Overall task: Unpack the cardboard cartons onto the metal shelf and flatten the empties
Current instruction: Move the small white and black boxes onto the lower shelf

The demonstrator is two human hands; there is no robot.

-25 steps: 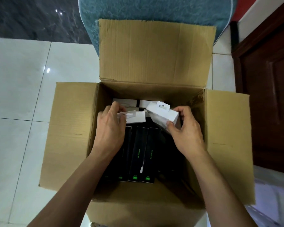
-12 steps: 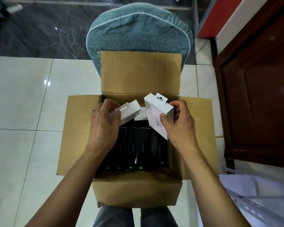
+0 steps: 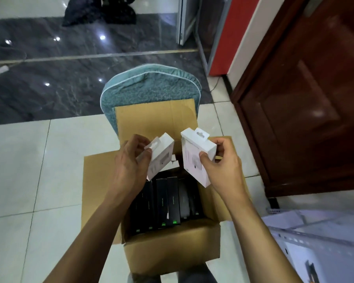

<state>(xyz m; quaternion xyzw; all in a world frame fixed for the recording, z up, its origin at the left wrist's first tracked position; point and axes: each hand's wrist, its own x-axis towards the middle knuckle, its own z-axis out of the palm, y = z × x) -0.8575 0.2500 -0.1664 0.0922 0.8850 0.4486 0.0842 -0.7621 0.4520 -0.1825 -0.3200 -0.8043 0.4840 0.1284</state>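
An open cardboard carton point(image 3: 172, 248) stands on the tiled floor below me, its flaps spread outward. Several black boxes point(image 3: 168, 203) stand upright in a row inside it. My left hand point(image 3: 129, 166) grips a small white box point(image 3: 161, 156) above the carton's left half. My right hand point(image 3: 221, 170) pinches a second white box with a hang tab point(image 3: 194, 158) above the right half. A further white item point(image 3: 175, 161) shows deep in the carton between the two. The corner of the metal shelf point(image 3: 294, 237) appears at the lower right.
A teal cushioned seat point(image 3: 149, 86) sits just behind the carton. A dark wooden door point(image 3: 304, 99) fills the right side. Dark marble floor point(image 3: 70, 78) lies beyond the white tiles point(image 3: 29, 180), with a dark bundle point(image 3: 98, 11) at the top.
Both hands have lifted their white boxes up out of the carton and apart. My view has pulled back and up, so more floor and the shelf corner show.
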